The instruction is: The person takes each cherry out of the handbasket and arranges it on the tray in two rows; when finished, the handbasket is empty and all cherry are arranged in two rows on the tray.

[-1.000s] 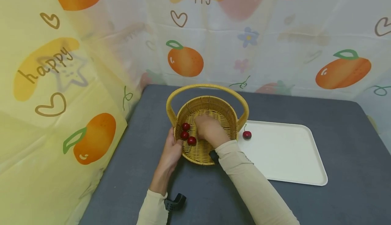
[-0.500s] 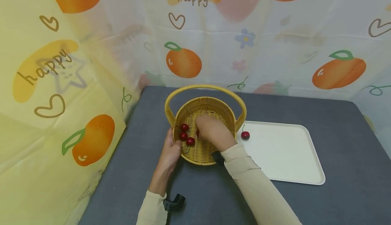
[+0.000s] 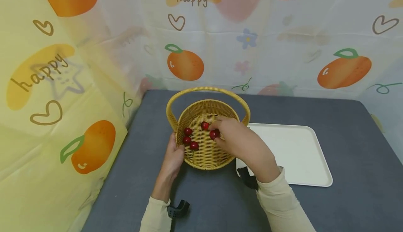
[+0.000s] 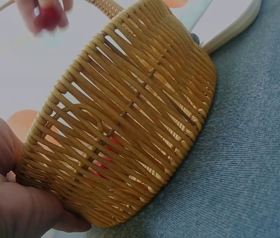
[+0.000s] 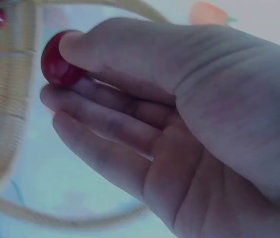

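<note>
A yellow wicker basket with a tall arched handle stands on the grey table. My left hand grips its left side at the rim; in the left wrist view that hand lies against the woven wall. Over the right half of the basket, my right hand pinches a dark red cherry between thumb and fingers. The right wrist view shows this cherry at the thumb tip. Several more cherries lie on the basket floor, a cluster at left and one near the middle.
To the right of the basket lies a white rectangular tray, its left part covered by my right hand and wrist. A fruit-printed curtain hangs behind the table and along its left side.
My right hand has drawn back to the right from deep in the basket, with a cherry in its fingers. Another cherry now shows on the basket floor. The tray's cherry no longer shows.
</note>
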`<move>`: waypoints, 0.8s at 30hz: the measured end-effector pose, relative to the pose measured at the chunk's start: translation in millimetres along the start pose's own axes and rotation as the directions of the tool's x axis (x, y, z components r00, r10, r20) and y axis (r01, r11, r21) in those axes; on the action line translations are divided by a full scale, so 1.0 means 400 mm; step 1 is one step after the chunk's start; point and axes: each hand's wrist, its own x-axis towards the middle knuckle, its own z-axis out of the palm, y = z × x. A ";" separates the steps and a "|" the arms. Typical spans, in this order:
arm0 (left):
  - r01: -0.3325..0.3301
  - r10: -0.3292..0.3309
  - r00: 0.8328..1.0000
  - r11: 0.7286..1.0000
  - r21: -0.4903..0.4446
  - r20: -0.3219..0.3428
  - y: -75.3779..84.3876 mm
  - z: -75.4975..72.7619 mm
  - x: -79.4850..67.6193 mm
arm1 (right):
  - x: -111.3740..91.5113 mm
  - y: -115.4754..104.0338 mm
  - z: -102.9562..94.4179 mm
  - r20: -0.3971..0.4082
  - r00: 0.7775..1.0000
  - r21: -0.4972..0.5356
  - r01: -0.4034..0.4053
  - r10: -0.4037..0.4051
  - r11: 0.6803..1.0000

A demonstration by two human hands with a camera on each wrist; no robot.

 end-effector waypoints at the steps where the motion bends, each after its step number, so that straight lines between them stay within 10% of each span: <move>1: -0.001 0.001 1.000 1.000 0.003 0.001 -0.001 -0.001 0.000 | -0.016 0.002 -0.012 -0.012 1.000 0.001 -0.001 0.002 1.000; 13: -0.003 0.003 1.000 1.000 0.024 0.002 0.000 -0.003 0.000 | -0.203 0.123 -0.150 -0.240 0.966 0.082 -0.077 0.094 0.994; 24: 0.005 -0.006 1.000 0.999 0.032 0.013 0.003 -0.001 -0.001 | -0.227 0.310 -0.078 -0.151 0.942 0.066 -0.292 0.299 0.954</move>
